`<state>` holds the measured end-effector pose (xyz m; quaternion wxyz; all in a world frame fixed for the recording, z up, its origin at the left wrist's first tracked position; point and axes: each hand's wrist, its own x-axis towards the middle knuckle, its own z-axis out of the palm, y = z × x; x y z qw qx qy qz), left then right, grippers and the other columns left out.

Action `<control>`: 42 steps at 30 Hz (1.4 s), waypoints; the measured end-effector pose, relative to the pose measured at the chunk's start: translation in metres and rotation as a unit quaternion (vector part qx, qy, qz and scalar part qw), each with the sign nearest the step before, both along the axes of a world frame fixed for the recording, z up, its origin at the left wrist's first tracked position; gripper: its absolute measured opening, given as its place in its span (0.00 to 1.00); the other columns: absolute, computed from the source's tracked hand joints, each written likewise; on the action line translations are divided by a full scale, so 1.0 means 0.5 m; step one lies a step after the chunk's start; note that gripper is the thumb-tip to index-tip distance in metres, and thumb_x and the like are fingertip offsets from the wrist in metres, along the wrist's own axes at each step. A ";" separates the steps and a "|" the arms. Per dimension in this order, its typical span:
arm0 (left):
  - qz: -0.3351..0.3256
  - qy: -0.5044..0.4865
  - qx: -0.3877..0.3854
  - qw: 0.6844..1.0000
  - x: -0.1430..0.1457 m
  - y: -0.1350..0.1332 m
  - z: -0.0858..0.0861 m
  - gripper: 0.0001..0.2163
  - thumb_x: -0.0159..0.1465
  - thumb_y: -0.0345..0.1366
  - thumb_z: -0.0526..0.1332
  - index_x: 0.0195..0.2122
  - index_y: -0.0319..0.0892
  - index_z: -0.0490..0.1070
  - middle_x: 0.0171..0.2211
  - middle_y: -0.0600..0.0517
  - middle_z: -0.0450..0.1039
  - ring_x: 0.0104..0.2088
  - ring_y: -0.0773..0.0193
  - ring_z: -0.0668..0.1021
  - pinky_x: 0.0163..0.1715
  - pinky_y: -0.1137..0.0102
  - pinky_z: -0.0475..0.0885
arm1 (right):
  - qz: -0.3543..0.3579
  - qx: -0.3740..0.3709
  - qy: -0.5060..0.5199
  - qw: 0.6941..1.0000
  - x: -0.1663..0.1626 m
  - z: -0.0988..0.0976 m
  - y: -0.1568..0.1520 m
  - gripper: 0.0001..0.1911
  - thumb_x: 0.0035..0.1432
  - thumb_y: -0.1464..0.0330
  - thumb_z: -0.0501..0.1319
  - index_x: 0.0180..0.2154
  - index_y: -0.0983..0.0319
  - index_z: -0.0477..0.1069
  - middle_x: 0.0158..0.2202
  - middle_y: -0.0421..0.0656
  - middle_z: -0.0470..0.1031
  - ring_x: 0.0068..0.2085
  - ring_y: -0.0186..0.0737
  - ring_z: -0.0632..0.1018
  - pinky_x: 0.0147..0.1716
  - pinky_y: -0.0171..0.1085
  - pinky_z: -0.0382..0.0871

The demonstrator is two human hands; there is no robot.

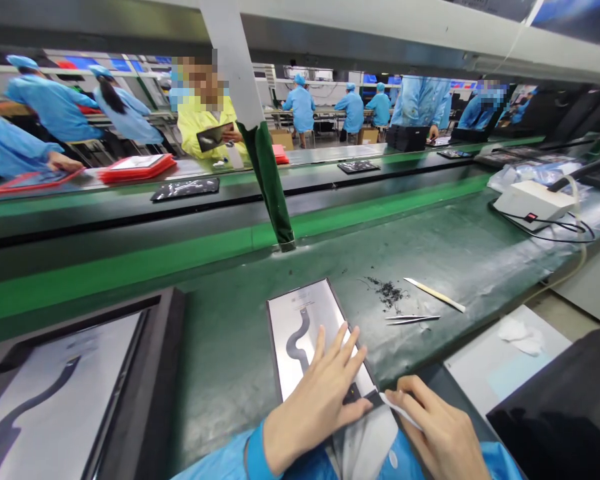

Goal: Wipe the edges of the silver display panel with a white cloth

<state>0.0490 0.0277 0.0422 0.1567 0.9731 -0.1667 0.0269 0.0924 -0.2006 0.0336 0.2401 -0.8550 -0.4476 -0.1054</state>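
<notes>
A flat panel (305, 320) with a silvery back and a dark winding cable strip lies on the green bench mat in front of me. My left hand (320, 397) lies flat on its near half, fingers stretched out and spread. My right hand (440, 430) sits at the panel's near right corner, fingers curled and pinching a thin white strip (397, 408). Blue sleeves cover both my wrists.
Metal tweezers (413, 319), a pale flat stick (435, 295) and a small heap of dark scraps (387, 292) lie right of the panel. A second panel in a black tray (60, 393) sits left. A white box with cables (533, 200) stands far right. Several workers sit beyond the green conveyor (130, 267).
</notes>
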 end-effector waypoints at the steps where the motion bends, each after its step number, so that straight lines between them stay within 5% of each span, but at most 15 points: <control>1: 0.005 -0.009 0.002 1.000 0.000 -0.003 -0.004 0.33 0.62 0.39 0.68 0.65 0.37 0.57 0.68 0.32 0.52 0.68 0.40 0.52 0.61 0.34 0.52 | -0.002 -0.001 -0.008 1.000 0.000 0.000 0.001 0.18 0.72 0.72 0.44 0.44 0.59 0.73 0.38 0.44 0.78 0.33 0.33 0.82 0.28 0.27 0.72; 21: 0.021 -0.047 -0.008 0.999 -0.006 -0.017 -0.015 0.32 0.63 0.36 0.66 0.65 0.37 0.56 0.67 0.33 0.53 0.69 0.41 0.53 0.62 0.35 0.53 | -0.017 -0.068 -0.199 0.977 -0.004 0.018 0.024 0.25 0.73 0.75 0.39 0.41 0.62 0.76 0.37 0.46 0.82 0.30 0.36 0.78 0.24 0.33 0.66; 27: 0.030 -0.066 -0.007 0.997 -0.007 -0.023 -0.022 0.32 0.63 0.36 0.67 0.65 0.36 0.56 0.67 0.34 0.54 0.69 0.43 0.52 0.62 0.35 0.54 | -0.051 -0.084 -0.179 0.979 -0.018 -0.007 0.027 0.22 0.72 0.75 0.42 0.45 0.62 0.75 0.41 0.47 0.81 0.33 0.36 0.79 0.25 0.33 0.65; 33: 0.036 -0.076 0.009 0.996 -0.004 -0.025 -0.034 0.31 0.63 0.37 0.66 0.65 0.36 0.57 0.67 0.34 0.54 0.68 0.40 0.54 0.61 0.35 0.56 | -0.105 -0.026 -0.117 0.987 -0.019 -0.001 0.030 0.21 0.73 0.73 0.44 0.42 0.61 0.75 0.36 0.44 0.80 0.31 0.33 0.80 0.24 0.30 0.65; 42: 0.039 -0.096 0.000 0.995 -0.003 -0.025 -0.047 0.31 0.64 0.39 0.65 0.65 0.39 0.56 0.67 0.34 0.56 0.68 0.41 0.54 0.61 0.35 0.54 | -0.065 -0.038 -0.141 0.987 -0.023 0.000 0.023 0.21 0.71 0.75 0.45 0.42 0.61 0.77 0.37 0.45 0.81 0.30 0.34 0.80 0.24 0.31 0.66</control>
